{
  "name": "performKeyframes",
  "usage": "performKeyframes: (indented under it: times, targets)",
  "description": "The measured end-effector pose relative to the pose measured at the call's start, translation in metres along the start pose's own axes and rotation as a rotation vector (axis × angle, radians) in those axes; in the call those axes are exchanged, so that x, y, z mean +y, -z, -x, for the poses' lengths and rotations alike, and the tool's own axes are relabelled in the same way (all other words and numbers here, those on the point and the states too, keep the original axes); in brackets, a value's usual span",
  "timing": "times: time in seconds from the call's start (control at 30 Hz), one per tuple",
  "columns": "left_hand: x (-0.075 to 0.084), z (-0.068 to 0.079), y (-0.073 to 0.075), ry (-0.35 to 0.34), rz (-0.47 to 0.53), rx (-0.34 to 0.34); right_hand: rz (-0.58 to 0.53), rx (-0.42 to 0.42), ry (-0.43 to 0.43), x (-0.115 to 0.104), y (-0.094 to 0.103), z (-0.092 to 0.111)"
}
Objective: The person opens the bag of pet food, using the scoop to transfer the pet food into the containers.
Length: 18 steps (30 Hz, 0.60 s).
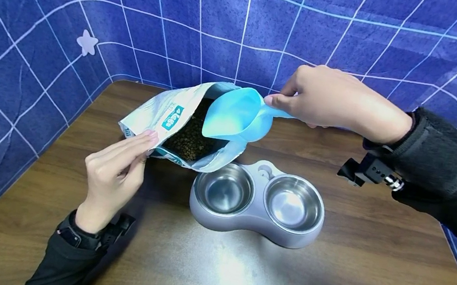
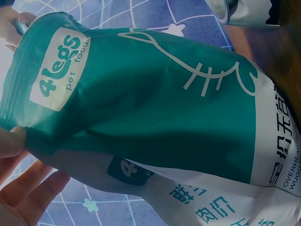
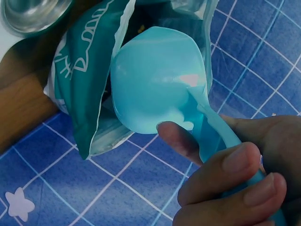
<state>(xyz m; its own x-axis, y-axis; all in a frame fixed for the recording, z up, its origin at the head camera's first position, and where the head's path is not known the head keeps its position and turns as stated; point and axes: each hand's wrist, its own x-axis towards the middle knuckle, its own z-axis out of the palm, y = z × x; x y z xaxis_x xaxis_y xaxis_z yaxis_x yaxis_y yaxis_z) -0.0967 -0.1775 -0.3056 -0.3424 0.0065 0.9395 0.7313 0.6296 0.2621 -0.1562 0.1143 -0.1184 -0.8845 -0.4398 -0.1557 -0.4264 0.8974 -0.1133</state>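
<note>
My left hand [image 1: 113, 173] pinches the near edge of a pet food bag [image 1: 155, 104], thumb on the green side in the left wrist view. The bag tilts with its mouth open to the right, and brown kibble [image 1: 194, 139] shows inside. With my right hand [image 1: 325, 95] I grip the handle of a light blue scoop [image 1: 237, 112], fingers curled round it in the right wrist view [image 3: 225, 183]. The scoop's front lies within the bag's mouth, over the kibble. No kibble shows in the visible part of the scoop.
A grey double pet bowl [image 1: 254, 225] with two steel bowls stands just in front of the bag on the wooden table [image 1: 359, 270]. Blue gridded cloth [image 1: 270, 23] hangs behind the table, with a pale star [image 1: 87, 42] on it at the left.
</note>
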Motion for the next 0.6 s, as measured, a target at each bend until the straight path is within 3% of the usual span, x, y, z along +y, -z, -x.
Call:
performKeyframes:
  times: [0.3, 0.6]
  targets:
    - [-0.001, 0.001, 0.0, 0.002, 0.004, -0.001, 0.042, 0.022, 0.033, -0.012, -0.006, -0.013]
    - [-0.001, 0.0, 0.001, 0.007, 0.002, -0.02, 0.097, 0.121, 0.02, -0.029, -0.016, -0.019]
